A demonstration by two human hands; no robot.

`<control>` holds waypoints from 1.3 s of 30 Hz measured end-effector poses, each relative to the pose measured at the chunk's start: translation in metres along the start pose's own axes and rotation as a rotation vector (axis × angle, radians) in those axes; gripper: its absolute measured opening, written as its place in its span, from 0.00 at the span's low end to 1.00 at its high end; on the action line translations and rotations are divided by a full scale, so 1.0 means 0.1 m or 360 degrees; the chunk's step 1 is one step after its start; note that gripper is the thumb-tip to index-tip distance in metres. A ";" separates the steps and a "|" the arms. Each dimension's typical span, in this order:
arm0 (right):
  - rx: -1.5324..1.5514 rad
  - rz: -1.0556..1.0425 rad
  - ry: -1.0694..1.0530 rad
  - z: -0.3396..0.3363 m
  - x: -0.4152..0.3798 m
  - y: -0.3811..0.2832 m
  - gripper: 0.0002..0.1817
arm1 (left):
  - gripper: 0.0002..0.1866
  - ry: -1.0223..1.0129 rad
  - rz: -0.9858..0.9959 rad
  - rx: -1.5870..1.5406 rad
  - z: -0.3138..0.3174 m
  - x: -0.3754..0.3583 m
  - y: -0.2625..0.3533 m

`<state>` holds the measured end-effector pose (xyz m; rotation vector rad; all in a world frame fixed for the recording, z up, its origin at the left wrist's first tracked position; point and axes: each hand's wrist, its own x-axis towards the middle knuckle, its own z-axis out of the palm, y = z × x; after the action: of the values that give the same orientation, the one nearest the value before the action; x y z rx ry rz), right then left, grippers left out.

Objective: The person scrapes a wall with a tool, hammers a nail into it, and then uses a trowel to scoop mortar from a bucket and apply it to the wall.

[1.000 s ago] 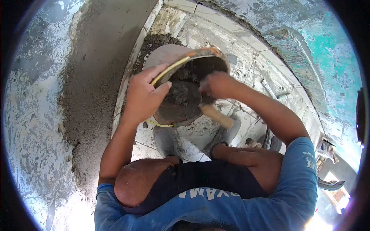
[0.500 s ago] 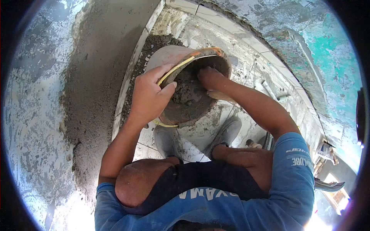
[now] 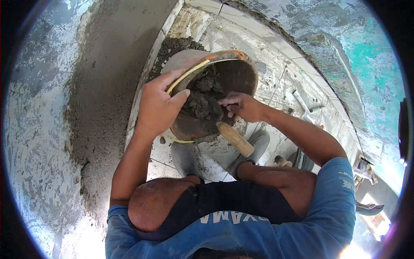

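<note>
A mortar-caked bucket (image 3: 237, 77) with a yellow wire handle (image 3: 189, 75) leans over in front of me, its mouth toward me. My left hand (image 3: 160, 103) is closed on its left rim, thumb inside and fingers along the outer side. Grey wet mortar (image 3: 197, 105) lies in clumps within. A trowel rests in the bucket, its wooden handle (image 3: 235, 139) jutting over the near rim toward my boots and its blade against the mortar. Just above that handle, at the bucket's mouth, my right hand (image 3: 246, 107) has its index finger stretched toward the blade and the other fingers loosely bent apart.
Mortar crumbs (image 3: 181, 46) lie behind the bucket on the dirty floor tiles. A fresh grey plaster band (image 3: 116, 64) runs along the left. At right, a pale tool (image 3: 302, 101) lies on the floor near the peeling teal wall (image 3: 366, 60). My boots (image 3: 185, 157) flank the near side.
My right hand has drawn back from deep in the bucket to its mouth, fingers uncurling. The trowel handle now points toward me in plain view. My left hand and the bucket rim shifted slightly left.
</note>
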<state>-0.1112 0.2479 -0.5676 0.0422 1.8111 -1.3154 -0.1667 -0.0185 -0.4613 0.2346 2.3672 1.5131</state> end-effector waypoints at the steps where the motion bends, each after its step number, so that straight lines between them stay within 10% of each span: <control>1: -0.0139 -0.0192 -0.0009 0.00 0.01 0.03 0.20 | 0.22 -0.0003 -0.0002 0.0000 0.00 0.00 -0.01; 6: -0.1173 -0.1108 0.0347 -0.02 0.14 0.02 0.17 | 0.22 -0.0003 0.0040 0.0003 0.02 0.00 -0.01; 8: -0.1517 -0.0288 0.0349 0.07 0.12 -0.13 0.13 | 0.22 -0.0006 0.0054 0.0062 -0.02 0.01 0.01; 11: -0.1776 -0.0159 0.0350 0.00 0.23 0.01 0.13 | 0.22 0.0000 0.0025 0.0041 0.00 -0.01 -0.01; 30: -0.2596 -0.0230 0.0085 0.03 0.33 0.05 0.29 | 0.22 -0.0099 0.0041 -0.0007 0.01 0.00 0.08; 39: -0.2257 -0.0039 0.0302 -0.13 0.09 -0.39 0.09 | 0.23 0.0003 -0.0016 -0.0055 -0.04 0.04 0.01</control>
<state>-0.1436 0.2375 -0.5430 -0.6272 2.5085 0.1906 -0.1717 -0.0207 -0.4596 0.2129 2.3379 1.5492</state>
